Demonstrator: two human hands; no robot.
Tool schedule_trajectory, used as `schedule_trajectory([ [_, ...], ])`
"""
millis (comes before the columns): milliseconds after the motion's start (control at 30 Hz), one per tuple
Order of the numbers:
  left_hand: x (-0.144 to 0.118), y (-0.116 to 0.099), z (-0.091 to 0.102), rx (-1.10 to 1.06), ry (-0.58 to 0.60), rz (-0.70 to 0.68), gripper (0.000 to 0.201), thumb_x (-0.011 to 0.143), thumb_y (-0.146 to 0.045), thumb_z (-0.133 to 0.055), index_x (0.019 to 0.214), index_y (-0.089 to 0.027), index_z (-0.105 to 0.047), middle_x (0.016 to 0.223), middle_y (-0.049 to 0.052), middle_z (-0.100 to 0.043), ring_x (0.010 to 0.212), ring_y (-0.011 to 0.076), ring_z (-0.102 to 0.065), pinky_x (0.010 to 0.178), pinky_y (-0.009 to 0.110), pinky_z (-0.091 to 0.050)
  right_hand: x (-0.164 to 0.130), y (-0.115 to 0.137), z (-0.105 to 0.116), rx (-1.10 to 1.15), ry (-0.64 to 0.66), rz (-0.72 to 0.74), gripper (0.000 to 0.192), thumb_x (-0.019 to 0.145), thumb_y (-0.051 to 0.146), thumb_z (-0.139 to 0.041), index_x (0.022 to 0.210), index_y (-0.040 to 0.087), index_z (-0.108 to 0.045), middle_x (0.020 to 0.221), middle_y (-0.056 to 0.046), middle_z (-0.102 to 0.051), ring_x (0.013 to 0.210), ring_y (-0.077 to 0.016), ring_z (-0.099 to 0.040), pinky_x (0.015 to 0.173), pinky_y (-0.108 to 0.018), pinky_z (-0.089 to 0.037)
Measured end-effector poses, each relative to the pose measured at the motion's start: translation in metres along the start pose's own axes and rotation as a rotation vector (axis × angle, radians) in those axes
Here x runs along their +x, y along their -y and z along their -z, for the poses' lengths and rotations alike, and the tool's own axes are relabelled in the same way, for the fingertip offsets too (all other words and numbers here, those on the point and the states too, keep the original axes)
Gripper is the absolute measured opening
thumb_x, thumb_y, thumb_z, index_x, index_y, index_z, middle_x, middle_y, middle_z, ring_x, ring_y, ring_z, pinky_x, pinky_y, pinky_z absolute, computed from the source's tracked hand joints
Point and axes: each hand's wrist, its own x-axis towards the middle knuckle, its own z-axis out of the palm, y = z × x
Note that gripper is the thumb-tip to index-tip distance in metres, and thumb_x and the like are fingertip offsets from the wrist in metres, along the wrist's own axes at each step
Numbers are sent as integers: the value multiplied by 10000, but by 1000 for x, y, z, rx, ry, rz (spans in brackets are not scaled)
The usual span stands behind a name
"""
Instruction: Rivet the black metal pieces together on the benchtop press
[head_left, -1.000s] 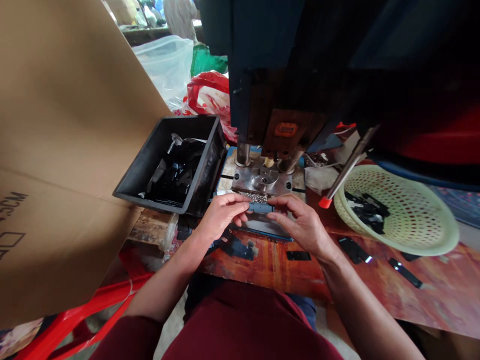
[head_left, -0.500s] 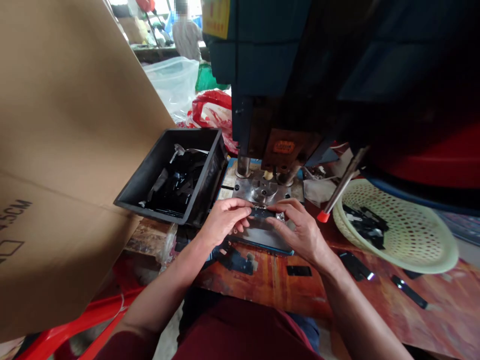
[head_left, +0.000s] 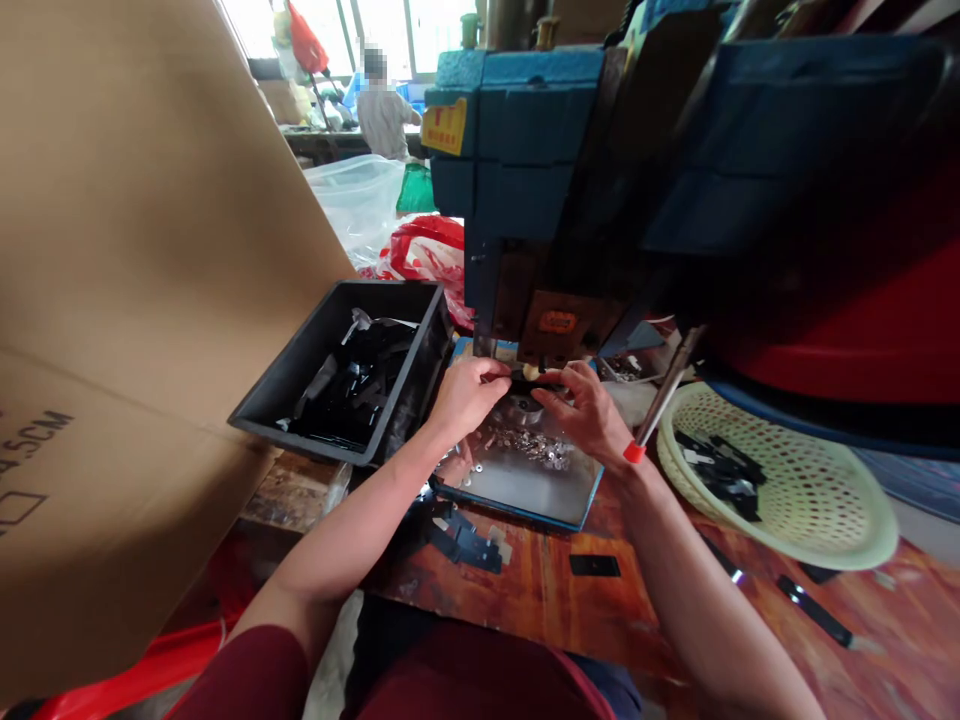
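Observation:
Under the head of the blue press [head_left: 517,150], my left hand [head_left: 474,392] and my right hand [head_left: 581,400] pinch the two ends of a small flat black piece [head_left: 529,385]. It lies level over the round steel die [head_left: 525,410], close below the punch; whether it touches the die I cannot tell. My fingers cover both its ends. Several tiny metal parts, such as washers [head_left: 544,447], are strewn on the metal plate [head_left: 517,495] in front of the die. A steel lever [head_left: 664,390] with a red tip overlaps my right wrist in view.
A black bin [head_left: 247,405] of dark pieces stands left, beside a tall cardboard box [head_left: 135,250]. At right is a pale green basket [head_left: 825,500] with black pieces. More black parts [head_left: 465,540] lie on the wooden table [head_left: 525,600]. Another person [head_left: 382,120] is far behind.
Both hands have moved forward with the black piece, from above the plate to over the die beneath the punch. The small metal parts on the plate now show. The camera view has tipped upward.

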Motion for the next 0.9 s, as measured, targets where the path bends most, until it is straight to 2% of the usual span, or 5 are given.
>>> schedule_trajectory([
  [200, 1, 14, -5, 45, -2, -15, 140, 861, -190, -712, 951, -186, -818, 947, 59, -807, 852, 208, -731, 770, 295, -525, -3, -2, -1, -6, 47, -15, 256, 954, 456, -666, 1075, 257, -773, 987, -68, -613, 915, -221, -625, 790, -396, -558],
  [433, 1, 11, -3, 61, -3, -33, 115, 859, -176, -723, 927, -195, -814, 958, 55, -797, 877, 208, -726, 817, 299, -532, -1, 1, 3, -57, 76, 59, 194, 971, 381, -636, 1050, 259, -765, 958, -61, -635, 901, -216, -634, 830, -401, -550],
  [567, -1, 7, -3, 143, 10, -101, 130, 893, -152, -697, 952, -196, -804, 988, 63, -777, 903, 216, -716, 864, 322, -533, -8, 12, 8, -264, 111, 193, 215, 1025, 357, -567, 1087, 292, -762, 1083, -91, -670, 1051, -267, -620, 950, -481, -512],
  [667, -6, 5, -4, 261, 15, -208, 152, 926, -125, -663, 973, -196, -788, 992, 70, -754, 951, 226, -700, 920, 341, -522, -15, 19, 8, -451, 78, 204, 247, 1038, 349, -534, 1121, 291, -760, 1224, -125, -670, 1142, -323, -588, 928, -514, -511],
  [900, -14, 7, -6, 321, -1, -259, 172, 1002, -165, -594, 1055, -204, -752, 1019, 70, -762, 992, 229, -699, 923, 344, -517, -16, 14, 6, -410, 90, 208, 321, 1061, 349, -480, 1229, 268, -742, 1259, -144, -666, 1123, -303, -612, 958, -530, -532],
])
